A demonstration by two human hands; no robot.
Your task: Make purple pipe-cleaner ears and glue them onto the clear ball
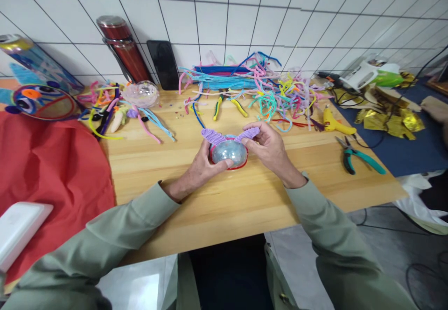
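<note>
A clear plastic dome [229, 153] with a red pipe-cleaner rim is held just above the wooden table [168, 170]. Two purple fuzzy pipe-cleaner ears [214, 136] stick up from its far side. My left hand [206, 163] grips the dome from the left, its thumb lying across the front. With thumb and fingertips, my right hand [268, 148] pinches the right purple ear [248, 134]. Behind the dome lie yellow-and-black handled pliers [218, 106], their jaws partly under loose pipe cleaners.
Bundled and tangled pipe cleaners [224, 80] lie along the tiled wall. A yellow glue gun [338, 123] and teal-handled pliers [364, 157] are at the right. A red thermos [124, 49], a phone [163, 65], another clear ball [142, 94], a decorated face piece [45, 101] and red cloth [52, 156] occupy the left.
</note>
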